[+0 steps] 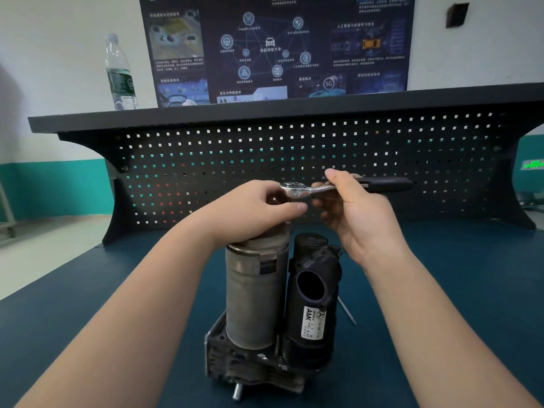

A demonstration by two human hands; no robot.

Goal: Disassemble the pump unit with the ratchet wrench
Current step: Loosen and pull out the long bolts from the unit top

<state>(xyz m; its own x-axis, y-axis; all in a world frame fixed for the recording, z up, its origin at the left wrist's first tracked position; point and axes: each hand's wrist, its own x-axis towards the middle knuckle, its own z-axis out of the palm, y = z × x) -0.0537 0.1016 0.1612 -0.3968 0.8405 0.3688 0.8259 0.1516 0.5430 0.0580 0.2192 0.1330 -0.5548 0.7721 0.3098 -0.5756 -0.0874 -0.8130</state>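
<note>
The pump unit [265, 301] stands upright on the dark blue bench: a grey metal cylinder on the left, a black housing with an AMK label on the right, a dirty cast base below. Above it, my right hand [356, 213] grips the ratchet wrench [318, 188] by its chrome shank, with the black handle pointing right. My left hand [259, 210] lies over the top of the grey cylinder, and its fingers curl round the underside of the ratchet head. What sits under the ratchet head is hidden by the fingers.
A thin metal rod [347, 312] lies on the bench [456, 290] right of the pump. A black pegboard [294, 160] with a shelf rises behind. A water bottle [119, 75] stands on the shelf at the left. A dark poster [276, 45] hangs on the wall.
</note>
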